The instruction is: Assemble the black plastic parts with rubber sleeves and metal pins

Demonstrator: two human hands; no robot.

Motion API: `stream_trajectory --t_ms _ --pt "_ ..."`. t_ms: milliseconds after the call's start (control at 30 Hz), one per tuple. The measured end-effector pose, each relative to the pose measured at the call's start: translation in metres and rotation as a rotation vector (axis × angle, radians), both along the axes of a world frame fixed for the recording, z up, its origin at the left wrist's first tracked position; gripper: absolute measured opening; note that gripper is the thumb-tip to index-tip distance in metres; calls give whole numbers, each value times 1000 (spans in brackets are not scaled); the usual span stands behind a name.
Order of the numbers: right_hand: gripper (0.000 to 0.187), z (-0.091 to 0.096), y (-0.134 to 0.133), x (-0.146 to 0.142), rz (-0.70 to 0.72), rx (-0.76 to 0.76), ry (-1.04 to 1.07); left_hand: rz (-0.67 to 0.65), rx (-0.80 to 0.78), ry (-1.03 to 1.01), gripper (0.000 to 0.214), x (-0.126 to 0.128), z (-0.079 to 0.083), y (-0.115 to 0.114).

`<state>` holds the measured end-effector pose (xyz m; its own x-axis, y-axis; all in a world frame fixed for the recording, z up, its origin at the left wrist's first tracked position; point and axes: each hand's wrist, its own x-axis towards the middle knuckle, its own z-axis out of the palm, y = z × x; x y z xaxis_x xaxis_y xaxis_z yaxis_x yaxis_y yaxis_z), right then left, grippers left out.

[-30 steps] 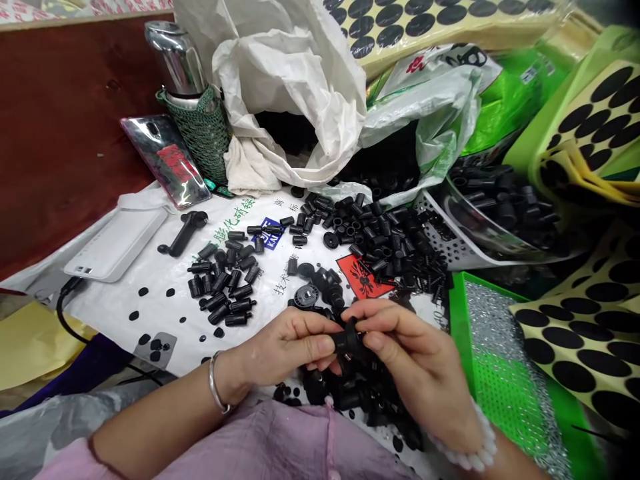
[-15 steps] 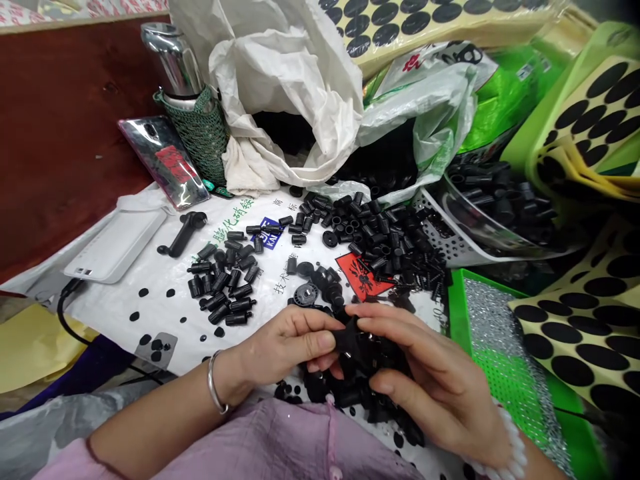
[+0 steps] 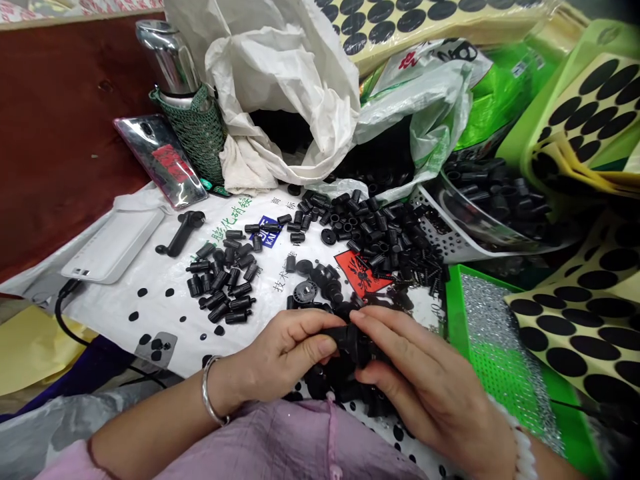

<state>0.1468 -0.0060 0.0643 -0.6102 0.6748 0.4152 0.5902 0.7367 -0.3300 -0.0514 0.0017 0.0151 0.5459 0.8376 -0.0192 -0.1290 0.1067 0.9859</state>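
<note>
Between my hands, close to my body, is a black plastic part [image 3: 350, 341] with a round, disc-like end; its exact kind does not show. My left hand [image 3: 293, 350] pinches its left end between thumb and fingers. Curved around the right side of the same part, my right hand [image 3: 420, 373] has its fingertips on top and its thumb below. Beneath and behind the hands lie more black plastic parts, partly hidden. A round black piece with a metal centre [image 3: 305, 292] rests just beyond my left fingers. Further left sits a group of small ribbed black knobs [image 3: 225, 280].
A heap of black caps [image 3: 375, 230] lies at the back, by a white bag [image 3: 285, 67] and a perforated white basket [image 3: 425, 213]. A green tray [image 3: 457, 300] of small metal pieces stands right. Leftward are a crank-like black handle [image 3: 183, 233], a power bank [image 3: 115, 243], a phone [image 3: 160, 160] and a flask [image 3: 167, 57].
My right hand has shifted slightly left and closed in around the black part. The part has turned, so its round end shows between my hands.
</note>
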Motion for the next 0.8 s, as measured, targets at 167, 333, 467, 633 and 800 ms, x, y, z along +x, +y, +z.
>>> stream_trajectory --t_ms 167,333,467,633,800 --pt "50 -6 2 2 48 -55 0 -51 75 102 34 -3 0 4" --pt "51 -18 4 10 73 -153 6 -32 359 306 26 1 6 9" --pt "54 -27 1 12 63 -119 -4 -48 393 352 26 3 6 9" --pt "54 -25 -2 7 25 -40 -36 -74 329 295 25 0 9 12" --pt "54 -15 2 5 75 -41 -62 -192 -170 -23 33 -5 9 16"
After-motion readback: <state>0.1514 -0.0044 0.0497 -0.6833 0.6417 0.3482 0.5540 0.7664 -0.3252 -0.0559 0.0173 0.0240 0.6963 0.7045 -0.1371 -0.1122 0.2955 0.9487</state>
